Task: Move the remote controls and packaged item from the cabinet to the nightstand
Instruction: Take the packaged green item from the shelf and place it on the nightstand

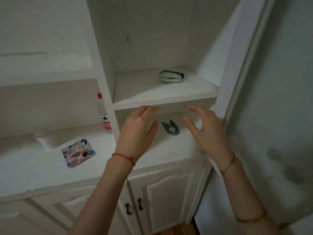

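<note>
A flat packaged item (78,152) with a pink, blue and white pattern lies on the white cabinet counter (33,167) at the left. No remote control shows. My left hand (138,129) and my right hand (205,128) are both raised in front of the lower open compartment, fingers spread, holding nothing. Between them a blue plastic clip (171,127) lies on the compartment floor. The left wrist wears a red string, the right a thin bracelet.
A green and dark folded object (171,76) rests on the upper shelf (162,100). A water bottle with a red cap (105,114) stands by the divider. Closed cabinet doors with dark handles (134,206) are below. A grey wall is at the right.
</note>
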The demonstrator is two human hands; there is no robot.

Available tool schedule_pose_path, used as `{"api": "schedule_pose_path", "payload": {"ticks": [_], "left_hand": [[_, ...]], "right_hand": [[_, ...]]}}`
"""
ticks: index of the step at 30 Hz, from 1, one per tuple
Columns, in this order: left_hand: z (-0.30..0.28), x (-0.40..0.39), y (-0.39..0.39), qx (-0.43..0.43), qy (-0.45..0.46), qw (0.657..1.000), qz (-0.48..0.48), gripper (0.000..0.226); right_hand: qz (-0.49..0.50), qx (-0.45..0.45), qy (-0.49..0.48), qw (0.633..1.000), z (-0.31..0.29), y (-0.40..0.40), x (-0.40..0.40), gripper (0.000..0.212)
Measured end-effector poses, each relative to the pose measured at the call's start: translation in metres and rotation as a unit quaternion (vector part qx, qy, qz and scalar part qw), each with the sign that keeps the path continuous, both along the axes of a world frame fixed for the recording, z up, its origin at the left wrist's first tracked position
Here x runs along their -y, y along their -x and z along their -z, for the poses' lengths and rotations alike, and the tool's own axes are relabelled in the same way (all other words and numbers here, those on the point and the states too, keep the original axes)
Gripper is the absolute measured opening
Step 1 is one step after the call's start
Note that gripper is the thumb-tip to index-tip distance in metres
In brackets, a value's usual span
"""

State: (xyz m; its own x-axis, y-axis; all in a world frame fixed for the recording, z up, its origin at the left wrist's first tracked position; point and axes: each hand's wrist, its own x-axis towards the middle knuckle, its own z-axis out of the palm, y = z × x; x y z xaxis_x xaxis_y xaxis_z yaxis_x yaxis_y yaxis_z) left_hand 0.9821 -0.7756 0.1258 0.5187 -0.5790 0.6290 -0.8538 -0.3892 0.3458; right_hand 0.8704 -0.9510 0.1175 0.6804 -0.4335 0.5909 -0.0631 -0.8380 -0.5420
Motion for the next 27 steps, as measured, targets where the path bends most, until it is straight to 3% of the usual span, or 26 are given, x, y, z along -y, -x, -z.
{"api": "schedule_pose_path", "payload": {"ticks": [7,14,19,27], "left_hand": [[-0.067,0.066,-0.078,-0.075,0.083,0.992,-0.054,0.033],[-0.088,0.128,-0.144,-0.176,-0.006,0.976,-0.125,0.038],[-0.083,0.147,-0.158,-0.195,-0.053,0.968,-0.15,0.047],[-0.079,0.153,-0.166,-0.247,-0.057,0.957,-0.138,0.05]], "right_hand": [[0.02,0.039,-0.047,0.998,-0.067,-0.077,0.048,0.032],[0.097,-0.06,-0.059,0.992,-0.079,-0.148,0.098,0.04],[0.149,-0.177,-0.012,0.973,-0.078,-0.171,0.112,0.046],[0.131,-0.17,-0.032,0.976,-0.077,-0.182,0.112,0.042]]}}
